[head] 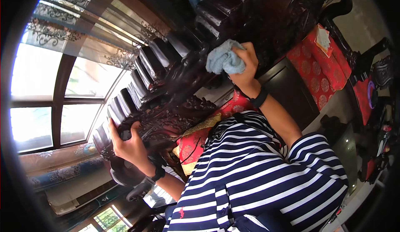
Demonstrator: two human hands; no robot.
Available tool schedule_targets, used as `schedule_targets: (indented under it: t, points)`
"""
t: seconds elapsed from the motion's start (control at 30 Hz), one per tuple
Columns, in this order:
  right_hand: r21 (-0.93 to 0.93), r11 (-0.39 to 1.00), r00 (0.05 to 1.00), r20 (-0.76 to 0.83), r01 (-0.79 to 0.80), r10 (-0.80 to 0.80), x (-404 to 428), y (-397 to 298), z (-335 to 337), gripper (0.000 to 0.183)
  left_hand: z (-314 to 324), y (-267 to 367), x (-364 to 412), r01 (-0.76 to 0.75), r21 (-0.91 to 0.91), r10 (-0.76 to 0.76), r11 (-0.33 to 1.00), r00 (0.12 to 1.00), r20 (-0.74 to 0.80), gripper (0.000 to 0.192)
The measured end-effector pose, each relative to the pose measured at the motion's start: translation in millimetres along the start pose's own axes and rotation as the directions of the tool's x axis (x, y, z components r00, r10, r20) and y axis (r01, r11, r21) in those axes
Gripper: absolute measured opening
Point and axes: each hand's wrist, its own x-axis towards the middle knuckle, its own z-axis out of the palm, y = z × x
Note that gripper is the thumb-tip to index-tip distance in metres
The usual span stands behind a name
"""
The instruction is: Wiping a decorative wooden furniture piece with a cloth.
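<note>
A crumpled light blue-grey cloth (225, 57) is bunched in my right hand (247, 66), up against the dark carved backrest. This backrest (175, 79) of glossy dark wood has a ridged, scrolled top rail and runs diagonally across the view. My left hand (131, 147) grips the rail's lower-left part, thumb and fingers spread around the edge. Its fingertips are partly hidden by the wood. Below the rail lie a red and gold patterned cushion (191, 146) and carved relief work (175, 116). Each wrist wears a black band.
A barred window (59, 97) and sheer patterned curtains (78, 29) are beyond the backrest at the left. To the right are a dark wooden panel (289, 91), red patterned seat cushions (325, 63) with papers (322, 38) on them, and a glass-topped table (343, 144).
</note>
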Motion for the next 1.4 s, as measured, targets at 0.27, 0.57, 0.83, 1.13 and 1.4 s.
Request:
schedule_targets:
  t: [0.27,0.57,0.83,1.13,1.4]
  points:
    - [-0.067,0.997,0.986,-0.159,0.043,-0.053,58.5,-14.7,-2.2,0.042,0.7,-0.9,-1.6,0.001,0.001,-0.001,1.000,1.000,0.003,0.072]
    - [0.053,0.997,0.999,0.014,-0.047,0.046,7.1,-24.1,9.8,0.039,2.1,-6.6,-4.8,0.000,0.002,0.000,1.000,1.000,-0.012,0.071]
    - [0.189,0.981,0.996,0.090,-0.045,0.029,-23.2,-43.4,33.8,0.031,7.3,-5.9,-3.3,-0.023,-0.030,0.022,0.999,0.999,-0.036,0.071]
    - [0.104,0.994,0.995,0.095,-0.042,0.032,1.4,-34.4,21.2,0.048,6.2,-5.8,-2.3,-0.053,-0.048,0.051,0.997,0.997,-0.052,0.070]
    - [0.086,0.992,0.936,0.347,-0.094,0.059,-14.4,-46.0,7.3,0.053,6.3,-9.8,-4.5,-0.034,-0.051,0.031,0.998,0.998,-0.051,0.070]
